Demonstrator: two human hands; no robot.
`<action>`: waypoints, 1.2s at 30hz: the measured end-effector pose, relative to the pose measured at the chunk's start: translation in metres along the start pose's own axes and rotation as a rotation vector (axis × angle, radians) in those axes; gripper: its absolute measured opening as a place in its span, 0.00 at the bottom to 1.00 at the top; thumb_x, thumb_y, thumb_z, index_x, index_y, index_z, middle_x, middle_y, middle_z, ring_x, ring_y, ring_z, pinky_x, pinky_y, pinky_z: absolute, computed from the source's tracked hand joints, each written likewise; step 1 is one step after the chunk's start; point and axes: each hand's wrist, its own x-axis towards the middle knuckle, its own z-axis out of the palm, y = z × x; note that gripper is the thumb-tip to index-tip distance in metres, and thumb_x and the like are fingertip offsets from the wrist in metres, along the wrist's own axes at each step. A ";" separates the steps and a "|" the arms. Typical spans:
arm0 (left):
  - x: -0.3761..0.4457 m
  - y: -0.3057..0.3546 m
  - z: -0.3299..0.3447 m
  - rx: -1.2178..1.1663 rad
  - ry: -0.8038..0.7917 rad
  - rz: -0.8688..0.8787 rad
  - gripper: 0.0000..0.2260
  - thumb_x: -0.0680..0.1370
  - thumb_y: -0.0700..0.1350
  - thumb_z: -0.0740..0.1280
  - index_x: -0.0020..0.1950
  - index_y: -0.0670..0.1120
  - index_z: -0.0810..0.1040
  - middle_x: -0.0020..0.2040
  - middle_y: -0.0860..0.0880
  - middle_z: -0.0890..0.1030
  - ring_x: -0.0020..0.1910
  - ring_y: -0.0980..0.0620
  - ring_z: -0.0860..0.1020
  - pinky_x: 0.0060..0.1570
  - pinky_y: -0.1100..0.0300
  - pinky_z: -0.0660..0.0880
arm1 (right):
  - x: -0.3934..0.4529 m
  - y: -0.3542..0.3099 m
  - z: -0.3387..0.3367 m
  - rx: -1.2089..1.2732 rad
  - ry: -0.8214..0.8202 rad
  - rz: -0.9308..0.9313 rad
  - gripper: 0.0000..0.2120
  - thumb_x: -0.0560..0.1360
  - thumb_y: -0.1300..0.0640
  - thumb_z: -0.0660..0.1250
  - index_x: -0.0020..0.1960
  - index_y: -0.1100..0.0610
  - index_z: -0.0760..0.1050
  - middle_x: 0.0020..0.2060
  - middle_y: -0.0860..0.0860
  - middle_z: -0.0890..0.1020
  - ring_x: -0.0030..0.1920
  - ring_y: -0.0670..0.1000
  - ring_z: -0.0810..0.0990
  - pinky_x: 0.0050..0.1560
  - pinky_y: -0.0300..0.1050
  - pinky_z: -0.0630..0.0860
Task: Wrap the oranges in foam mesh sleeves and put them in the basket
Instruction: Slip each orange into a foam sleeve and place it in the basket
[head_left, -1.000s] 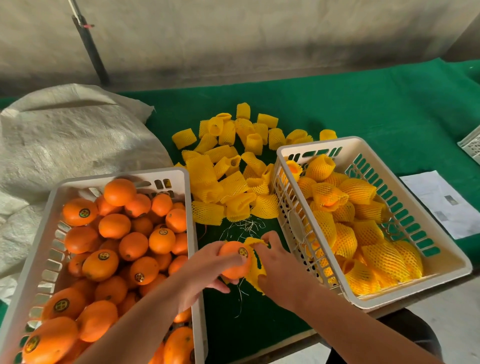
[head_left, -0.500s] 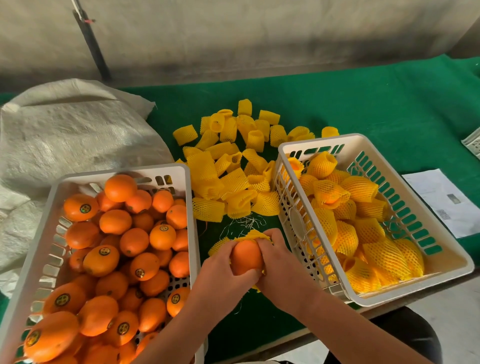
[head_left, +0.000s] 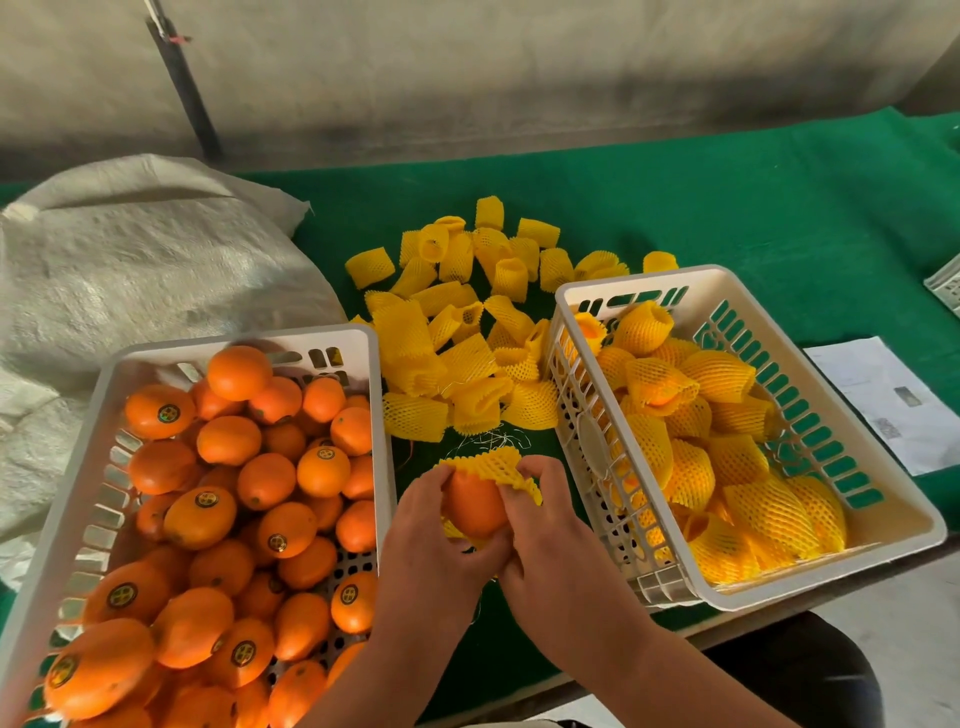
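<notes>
Both of my hands are working on one orange just above the green tabletop, near its front edge, between the two white baskets. My left hand is curling around the fruit's left side and gripping it. My right hand is pinching the yellow foam mesh sleeve, which is covering only the orange's far end. Bare oranges are filling the left basket; wrapped ones are lying in the right basket. Loose sleeves are lying heaped toward the middle of the tabletop, beyond my hands.
</notes>
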 end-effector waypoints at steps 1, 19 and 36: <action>-0.001 0.002 -0.001 -0.054 0.006 -0.003 0.35 0.67 0.66 0.75 0.71 0.66 0.65 0.62 0.69 0.71 0.55 0.52 0.81 0.41 0.74 0.77 | -0.002 -0.002 -0.003 -0.001 0.004 -0.017 0.23 0.80 0.53 0.70 0.69 0.42 0.63 0.75 0.43 0.55 0.42 0.39 0.76 0.43 0.21 0.71; -0.007 -0.012 -0.002 -0.097 0.116 0.098 0.37 0.68 0.41 0.82 0.60 0.70 0.64 0.61 0.71 0.67 0.57 0.50 0.80 0.38 0.68 0.80 | 0.008 -0.011 -0.017 0.379 0.007 0.209 0.60 0.58 0.18 0.71 0.79 0.27 0.39 0.74 0.33 0.60 0.74 0.41 0.64 0.70 0.45 0.69; -0.021 0.002 -0.005 0.004 0.073 0.283 0.23 0.77 0.53 0.73 0.69 0.62 0.69 0.71 0.66 0.68 0.70 0.56 0.74 0.58 0.68 0.78 | 0.018 0.002 -0.008 0.328 0.179 0.263 0.48 0.64 0.19 0.67 0.76 0.34 0.53 0.62 0.28 0.63 0.60 0.28 0.67 0.49 0.26 0.68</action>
